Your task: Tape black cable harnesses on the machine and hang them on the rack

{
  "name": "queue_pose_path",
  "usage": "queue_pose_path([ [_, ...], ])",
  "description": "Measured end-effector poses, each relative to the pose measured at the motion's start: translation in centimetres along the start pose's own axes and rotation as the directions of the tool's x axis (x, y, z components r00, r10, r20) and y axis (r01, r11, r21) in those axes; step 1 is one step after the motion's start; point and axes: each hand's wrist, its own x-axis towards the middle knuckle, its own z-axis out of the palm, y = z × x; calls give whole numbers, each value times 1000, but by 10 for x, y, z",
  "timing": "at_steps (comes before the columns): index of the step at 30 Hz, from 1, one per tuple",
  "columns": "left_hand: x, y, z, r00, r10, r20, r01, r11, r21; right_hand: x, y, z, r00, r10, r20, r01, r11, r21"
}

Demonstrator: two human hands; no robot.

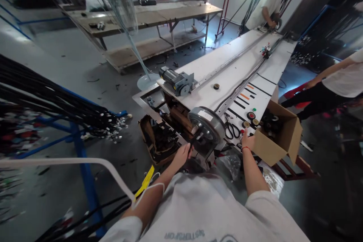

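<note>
My left hand [182,155] is closed round a narrow black piece [194,140] beside the hub of a large grey wheel [213,116]. Whether that piece is a cable or a handle I cannot tell. The wheel stands at the near end of the long white table [204,96]. My right hand [247,141] is at the table's near right edge, fingers stretched toward a tape roll [245,124], with nothing visible in it. Black-handled scissors [232,130] lie between the wheel and this hand. More tape rolls [251,115] are just beyond.
A cardboard box [268,151] with dark rolls stands at the right. A motor [177,80] sits on the table's left corner. Black cables [51,98] hang from a blue rack [85,181] on the left. One person [266,9] works at the far end; another [344,77] stands right.
</note>
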Motion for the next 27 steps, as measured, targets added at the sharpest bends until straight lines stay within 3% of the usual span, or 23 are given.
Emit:
queue_pose_path([
  [2,1,1,-4,1000,0,-3,0,1000,9,0,1,0,1000,-4,7,4,1000,10],
  [7,-18,-15,-24,968,-9,250,-17,995,102,2,3,-1,1000,-19,12,18,999,51],
  [10,-32,-30,-34,987,-1,159,-28,983,179,2,3,-2,1000,-18,25,16,998,67],
  [13,-32,-33,-35,998,-6,61,-5,983,185,1,2,-2,1000,-19,24,17,998,67],
  [19,-5,-18,-18,998,43,38,-50,972,231,2,2,0,1000,-22,13,22,999,44],
  [27,18,1,-15,997,67,48,-78,953,291,3,5,3,999,-43,-30,43,999,19],
])
